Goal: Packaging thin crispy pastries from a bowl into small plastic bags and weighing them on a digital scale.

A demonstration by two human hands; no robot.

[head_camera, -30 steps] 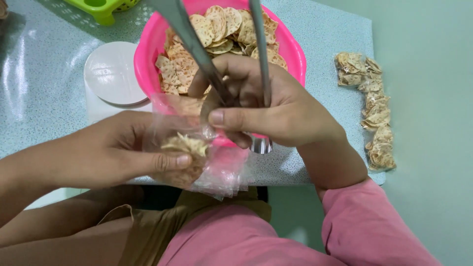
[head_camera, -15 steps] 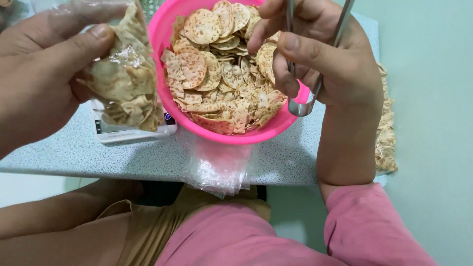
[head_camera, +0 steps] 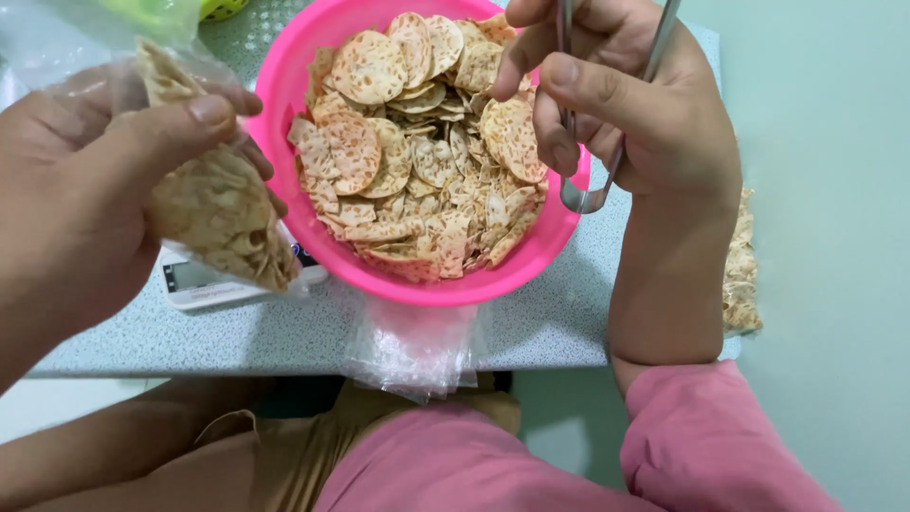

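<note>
The left hand point(head_camera: 85, 199) is closed around a clear plastic bag of crackers point(head_camera: 213, 204), thumb on top and fingers wrapped behind; its grip is firm and holds the bag lifted above the bench point(head_camera: 284, 332), just left of the pink bowl point(head_camera: 303, 66). The bag hangs over a small white scale point(head_camera: 204, 284) that sits on the bench, touching the bowl's left side.

The right hand point(head_camera: 635, 114) is closed on a pair of metal tongs point(head_camera: 588, 194), its fingers curled round both arms near the hinged end, which points down over the bowl's right rim. The tips of the tongs are out of view at the top.

The bowl is full of round, speckled crackers point(head_camera: 427, 161). A stack of empty clear bags point(head_camera: 412, 346) hangs over the bench edge below the bowl. Filled bags point(head_camera: 741, 275) lie at the far right.
</note>
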